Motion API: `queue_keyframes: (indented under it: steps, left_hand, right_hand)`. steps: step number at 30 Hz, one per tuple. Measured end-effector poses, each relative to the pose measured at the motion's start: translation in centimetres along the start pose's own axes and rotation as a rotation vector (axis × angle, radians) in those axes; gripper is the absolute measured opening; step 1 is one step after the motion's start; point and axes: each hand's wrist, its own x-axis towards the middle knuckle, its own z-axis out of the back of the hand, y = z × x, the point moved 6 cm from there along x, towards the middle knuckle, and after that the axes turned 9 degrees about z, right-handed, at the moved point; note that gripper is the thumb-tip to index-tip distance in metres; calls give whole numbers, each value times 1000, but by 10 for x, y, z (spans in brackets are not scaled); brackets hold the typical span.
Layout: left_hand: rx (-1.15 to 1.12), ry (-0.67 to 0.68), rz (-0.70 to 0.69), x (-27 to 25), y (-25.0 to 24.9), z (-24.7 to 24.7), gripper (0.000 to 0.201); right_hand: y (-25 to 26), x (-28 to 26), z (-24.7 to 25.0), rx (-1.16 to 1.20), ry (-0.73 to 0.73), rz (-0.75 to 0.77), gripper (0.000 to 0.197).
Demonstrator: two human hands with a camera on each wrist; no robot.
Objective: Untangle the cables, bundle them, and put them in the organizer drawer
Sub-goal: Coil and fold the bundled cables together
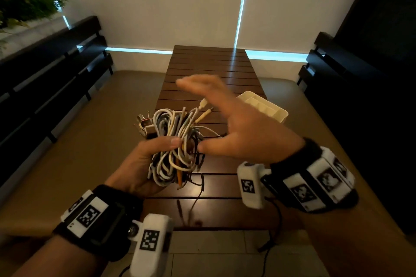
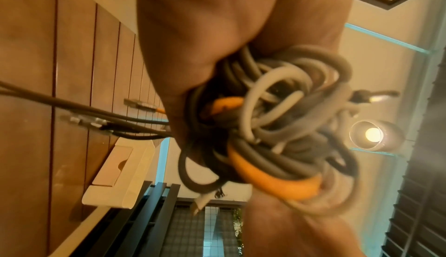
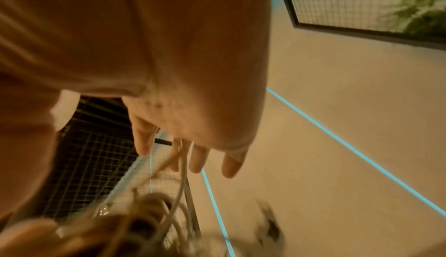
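Note:
My left hand (image 1: 155,159) grips a tangled wad of cables (image 1: 175,141), white, grey, black and orange, held above the near end of the wooden table (image 1: 216,74). USB plugs stick out of the wad at its upper left, and thin black leads hang from it onto the table. In the left wrist view the cable wad (image 2: 277,127) fills the palm. My right hand (image 1: 227,119) hovers just right of the wad with fingers spread and straight, blurred, holding nothing. The white organizer drawer (image 1: 263,105) stands on the table behind my right hand.
Dark slatted benches (image 1: 51,78) run along both sides of the table. A potted fern (image 1: 24,0) sits at the far left. Beige floor surrounds the table, with pale blinds behind. A black lead (image 1: 274,231) dangles off the table's near edge.

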Motion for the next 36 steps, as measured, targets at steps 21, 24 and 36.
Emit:
queue_keyframes:
  steps: [21, 24, 36]
  left_hand:
    - [-2, 95, -23, -6, 1, -2, 56]
    - [29, 52, -79, -1, -5, -1, 55]
    - [326, -147, -327, 11, -19, -5, 39]
  right_hand:
    - [-87, -9, -50, 500, 10, -363, 33]
    - [-90, -15, -48, 560, -143, -415, 31]
    - [-91, -9, -46, 706, -595, -611, 27]
